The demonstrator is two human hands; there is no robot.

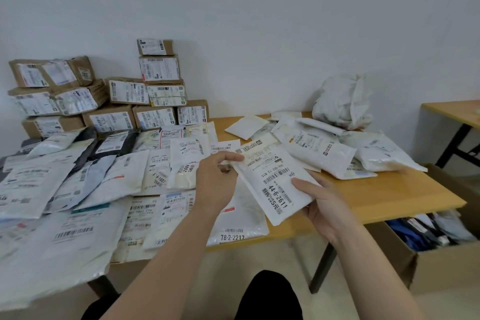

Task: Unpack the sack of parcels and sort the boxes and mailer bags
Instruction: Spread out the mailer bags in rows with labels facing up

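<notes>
Left hand (pixel 216 182) and right hand (pixel 323 204) both pinch the white mailer bag (pixel 275 176) labelled "44-6-2611".

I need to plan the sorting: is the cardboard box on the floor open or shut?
Open: the box has no cover on top, and blue and dark things show inside it.
</notes>
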